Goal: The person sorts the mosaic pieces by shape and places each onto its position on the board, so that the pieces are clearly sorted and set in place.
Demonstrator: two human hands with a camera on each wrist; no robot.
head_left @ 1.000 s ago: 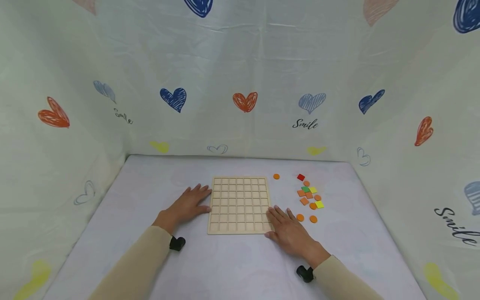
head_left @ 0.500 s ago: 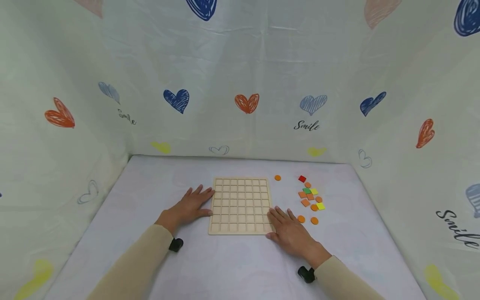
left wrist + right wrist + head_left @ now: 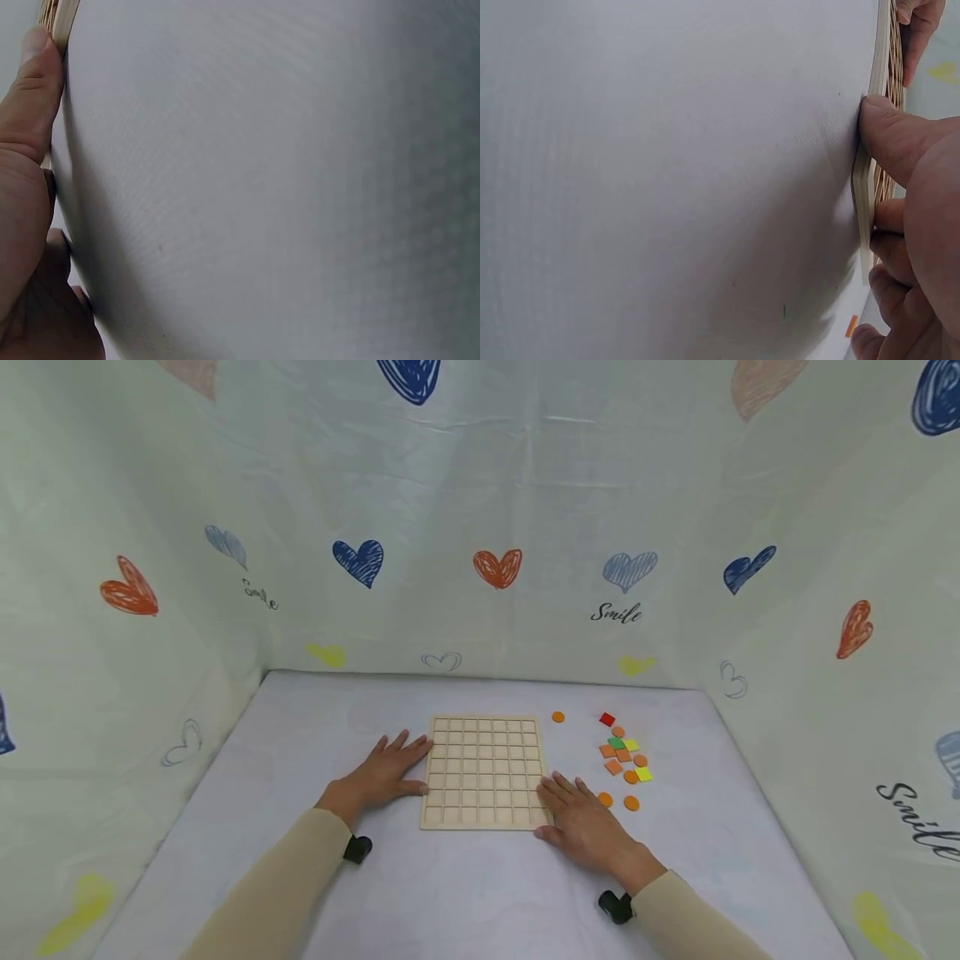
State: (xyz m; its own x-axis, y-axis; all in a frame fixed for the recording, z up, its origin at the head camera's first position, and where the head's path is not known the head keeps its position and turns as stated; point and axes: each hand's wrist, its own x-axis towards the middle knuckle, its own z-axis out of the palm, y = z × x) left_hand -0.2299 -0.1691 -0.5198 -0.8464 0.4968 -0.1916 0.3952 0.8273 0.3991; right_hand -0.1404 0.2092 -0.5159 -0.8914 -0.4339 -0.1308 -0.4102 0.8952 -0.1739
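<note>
A square wooden grid board [image 3: 486,773] with rows of shallow cells lies flat on the white table in the head view. My left hand [image 3: 382,772] lies with fingers spread, its thumb and fingertips touching the board's left edge. At the lower right edge, my right hand [image 3: 583,822] rests with straight fingers on the rim. The right wrist view shows that thumb [image 3: 900,139] against the board's side [image 3: 864,184]. In the left wrist view the other thumb [image 3: 34,94] meets a corner of the board [image 3: 64,26]. Neither hand grips anything.
Right of the board lie several loose flat pieces: orange discs [image 3: 632,803], orange squares [image 3: 613,767], yellow squares [image 3: 644,774], a green square [image 3: 616,743] and a red square [image 3: 607,719]. One orange disc [image 3: 558,717] sits apart near the board's far right corner. A heart-printed curtain [image 3: 555,485] surrounds the table.
The whole head view shifts slightly right and down. Both hands, the board and the loose pieces keep their places relative to each other.
</note>
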